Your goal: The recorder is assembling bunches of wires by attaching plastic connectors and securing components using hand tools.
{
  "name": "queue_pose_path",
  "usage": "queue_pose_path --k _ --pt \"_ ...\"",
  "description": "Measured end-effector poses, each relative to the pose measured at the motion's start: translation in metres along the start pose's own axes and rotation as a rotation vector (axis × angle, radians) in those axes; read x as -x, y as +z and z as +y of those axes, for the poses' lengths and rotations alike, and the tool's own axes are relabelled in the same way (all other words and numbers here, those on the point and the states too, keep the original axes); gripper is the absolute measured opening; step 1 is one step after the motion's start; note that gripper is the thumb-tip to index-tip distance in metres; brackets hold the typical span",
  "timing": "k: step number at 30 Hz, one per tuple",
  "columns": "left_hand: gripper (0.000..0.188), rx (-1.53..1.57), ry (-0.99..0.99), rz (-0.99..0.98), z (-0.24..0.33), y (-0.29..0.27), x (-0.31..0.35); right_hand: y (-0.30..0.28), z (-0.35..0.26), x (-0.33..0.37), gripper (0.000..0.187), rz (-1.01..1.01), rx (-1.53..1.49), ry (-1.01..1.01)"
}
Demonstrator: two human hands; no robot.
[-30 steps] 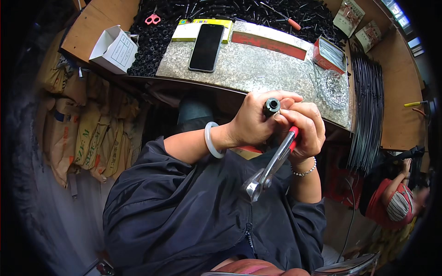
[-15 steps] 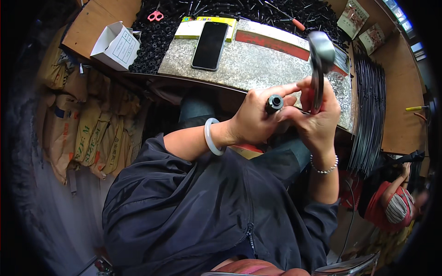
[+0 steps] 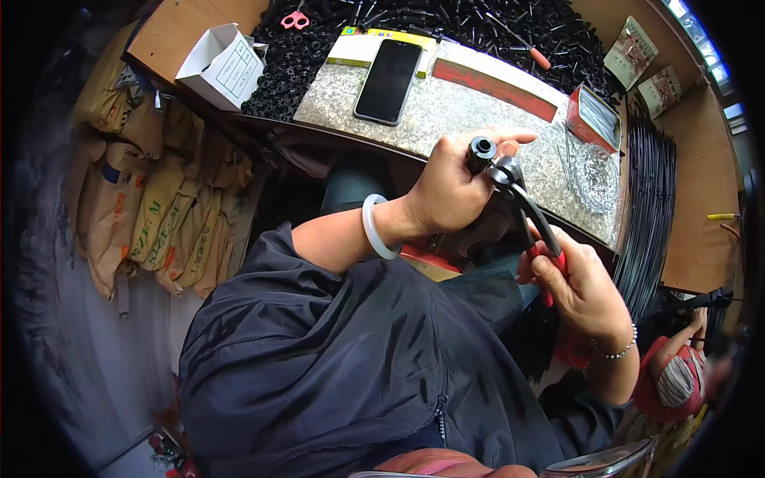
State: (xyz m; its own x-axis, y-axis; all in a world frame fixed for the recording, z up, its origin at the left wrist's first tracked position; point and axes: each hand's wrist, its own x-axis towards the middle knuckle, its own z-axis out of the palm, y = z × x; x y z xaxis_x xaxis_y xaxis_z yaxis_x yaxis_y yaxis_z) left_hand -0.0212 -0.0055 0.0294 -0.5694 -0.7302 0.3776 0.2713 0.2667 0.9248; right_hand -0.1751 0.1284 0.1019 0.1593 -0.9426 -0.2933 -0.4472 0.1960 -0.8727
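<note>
My left hand (image 3: pixel 453 185) is closed round a short black cylindrical part (image 3: pixel 481 153), its round hollow end facing up. The index finger of that hand stretches out to the right. My right hand (image 3: pixel 591 291) grips the red handles of a pair of pliers (image 3: pixel 537 217). Their metal head (image 3: pixel 505 172) lies right beside the black part, at my left fingertips. Whether the jaws bite on anything there is hidden. Both hands are above my lap, at the front edge of the speckled worktop (image 3: pixel 335 100).
A phone (image 3: pixel 388 82) lies on the worktop. Behind it are heaped black parts (image 3: pixel 446 17), pink scissors (image 3: pixel 295 20) and an orange-handled tool (image 3: pixel 539 58). To the right are a red box of thin pins (image 3: pixel 594 118) and bundled black rods (image 3: pixel 649 199). A white carton (image 3: pixel 227 70) stands left.
The pliers have swung from upright, head raised, to lying with their head against my left fingers. My right hand has moved down and right, away from my left hand, which keeps the black part.
</note>
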Motion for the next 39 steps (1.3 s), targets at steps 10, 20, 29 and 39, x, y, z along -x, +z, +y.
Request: queue_pose_path --k 10,20,29,39 --pt "0.025 -0.174 0.167 0.088 -0.006 0.002 -0.004 -0.019 -0.045 0.002 0.032 -0.116 0.077 0.418" --pt "0.028 -0.015 0.022 0.094 0.014 -0.004 -0.014 0.000 -0.015 -0.009 0.032 0.025 -0.079 0.014" --pt "0.020 -0.227 0.184 0.029 0.007 -0.008 -0.017 -0.003 -0.037 -0.001 0.023 0.244 0.369 0.014" --pt "0.027 0.038 -0.039 0.068 0.012 -0.007 -0.005 -0.006 0.130 -0.047 0.042 0.609 0.791 -0.039"
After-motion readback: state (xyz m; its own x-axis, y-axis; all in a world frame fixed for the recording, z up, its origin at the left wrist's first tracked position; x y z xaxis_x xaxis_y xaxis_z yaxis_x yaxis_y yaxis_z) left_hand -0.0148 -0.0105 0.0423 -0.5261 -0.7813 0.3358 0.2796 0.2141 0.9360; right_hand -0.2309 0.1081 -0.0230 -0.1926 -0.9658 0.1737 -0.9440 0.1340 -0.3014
